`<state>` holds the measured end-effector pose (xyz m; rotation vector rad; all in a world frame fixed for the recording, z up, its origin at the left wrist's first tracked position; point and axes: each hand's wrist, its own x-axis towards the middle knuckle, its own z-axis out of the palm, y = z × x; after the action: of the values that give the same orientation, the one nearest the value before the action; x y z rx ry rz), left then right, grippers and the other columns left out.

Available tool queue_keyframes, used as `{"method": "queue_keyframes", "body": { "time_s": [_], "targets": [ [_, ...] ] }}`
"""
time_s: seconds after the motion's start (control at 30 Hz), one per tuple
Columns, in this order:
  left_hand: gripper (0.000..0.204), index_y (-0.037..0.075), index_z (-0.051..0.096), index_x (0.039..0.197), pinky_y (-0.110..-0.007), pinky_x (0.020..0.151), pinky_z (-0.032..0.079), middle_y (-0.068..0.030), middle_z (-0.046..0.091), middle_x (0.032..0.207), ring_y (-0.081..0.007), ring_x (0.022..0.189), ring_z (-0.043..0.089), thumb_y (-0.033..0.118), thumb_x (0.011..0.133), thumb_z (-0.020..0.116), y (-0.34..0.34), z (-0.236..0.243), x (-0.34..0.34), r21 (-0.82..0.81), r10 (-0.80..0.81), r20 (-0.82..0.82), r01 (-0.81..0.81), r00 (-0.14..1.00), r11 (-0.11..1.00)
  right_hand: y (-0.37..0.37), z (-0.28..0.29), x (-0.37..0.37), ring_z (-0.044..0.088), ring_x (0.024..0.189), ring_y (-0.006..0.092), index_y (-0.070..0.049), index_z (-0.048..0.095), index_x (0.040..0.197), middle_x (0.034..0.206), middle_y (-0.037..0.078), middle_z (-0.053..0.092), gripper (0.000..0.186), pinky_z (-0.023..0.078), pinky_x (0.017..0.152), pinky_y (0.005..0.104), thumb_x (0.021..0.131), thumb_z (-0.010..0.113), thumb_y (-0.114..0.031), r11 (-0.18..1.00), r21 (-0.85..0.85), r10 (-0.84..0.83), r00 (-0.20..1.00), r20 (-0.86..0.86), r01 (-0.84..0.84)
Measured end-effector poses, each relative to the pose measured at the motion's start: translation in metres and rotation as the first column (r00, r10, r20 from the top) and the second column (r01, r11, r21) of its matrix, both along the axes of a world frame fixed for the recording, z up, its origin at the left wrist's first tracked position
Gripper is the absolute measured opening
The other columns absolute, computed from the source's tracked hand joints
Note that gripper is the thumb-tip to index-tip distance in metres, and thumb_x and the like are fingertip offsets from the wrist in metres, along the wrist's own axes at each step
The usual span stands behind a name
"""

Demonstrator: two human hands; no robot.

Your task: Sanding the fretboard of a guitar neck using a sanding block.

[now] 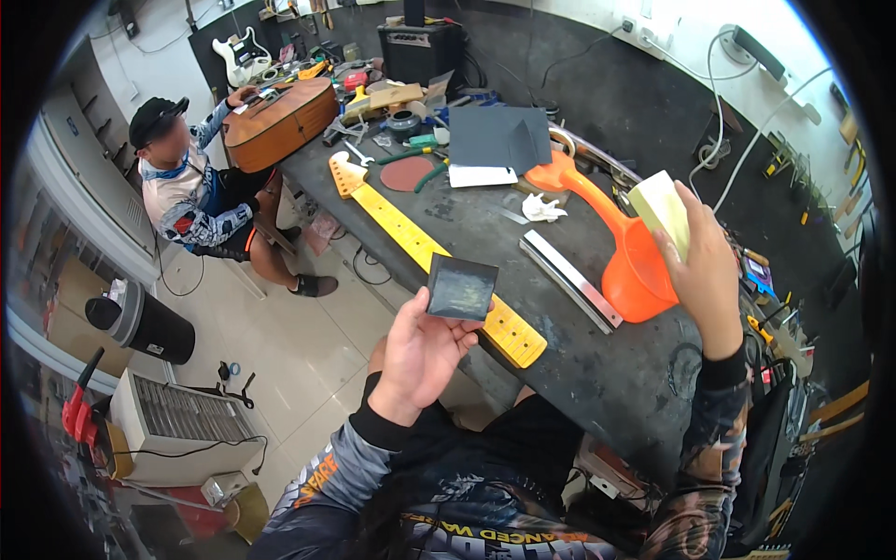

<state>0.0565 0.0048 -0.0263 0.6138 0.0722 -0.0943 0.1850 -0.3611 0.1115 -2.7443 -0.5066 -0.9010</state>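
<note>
My left hand [422, 350] holds a dark square piece of sandpaper [463, 287] with pale yellowish dust on its face. Fingers and thumb grip it at its lower edge, above a yellow guitar neck [401, 231]. That neck lies slanted along the near edge of the bench, its headstock [346, 175] pointing away to the left. Raised over the right side of the bench, my right hand [702, 261] is closed around a pale yellow block [665, 211]. An orange plastic dipper [637, 271] rests just below that hand, and a metal bar [571, 280] lies left of it.
On the dark bench [597, 383] lie dark sandpaper sheets [499, 140], a red-brown sanding disc [407, 175] and a crumpled white tissue [543, 208]. At the far left a seated person [187, 187] touches an acoustic guitar [280, 121]. A small amplifier [420, 56] stands at the back.
</note>
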Motion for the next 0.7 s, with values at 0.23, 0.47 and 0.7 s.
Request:
{"method": "queue_keyframes", "body": {
  "time_s": [0.23,0.47,0.7],
  "targets": [
    [0.070,0.007,0.066,0.162,-0.042,0.111,0.054,-0.0157,0.078,0.152,-0.0255,0.137,0.071,0.063,0.123,0.047,-0.019,0.004,0.012,-0.066,-0.093,0.010,0.094,0.996,0.993,0.122,-0.030,-0.078,0.071,0.127,0.0450,-0.017,0.063,0.172,0.141,0.024,0.068,0.073,0.059,0.107,0.0536,0.104,0.088,-0.031,0.832,0.199,0.524,0.852,0.028,-0.518],
    [0.060,0.011,0.065,0.157,-0.041,0.111,0.056,-0.0074,0.078,0.142,-0.0209,0.124,0.072,0.059,0.123,0.057,-0.016,0.017,0.003,-0.078,-0.074,-0.041,0.070,0.996,0.994,0.144,-0.067,-0.091,0.068,0.122,0.0376,-0.030,0.060,0.178,0.143,0.020,0.062,0.090,0.057,0.099,0.0509,0.095,0.093,-0.032,0.875,-0.002,0.483,0.874,-0.048,-0.484],
    [0.065,0.015,0.069,0.159,-0.043,0.117,0.051,-0.0045,0.078,0.152,-0.0231,0.136,0.070,0.065,0.123,0.049,0.007,0.001,0.008,-0.107,-0.171,0.084,0.179,0.982,0.978,0.112,-0.056,-0.097,0.068,0.120,0.0388,-0.033,0.065,0.173,0.143,0.018,0.063,0.091,0.057,0.103,0.0523,0.088,0.094,-0.029,0.884,-0.119,0.440,0.891,-0.113,-0.452]
  ]
}}
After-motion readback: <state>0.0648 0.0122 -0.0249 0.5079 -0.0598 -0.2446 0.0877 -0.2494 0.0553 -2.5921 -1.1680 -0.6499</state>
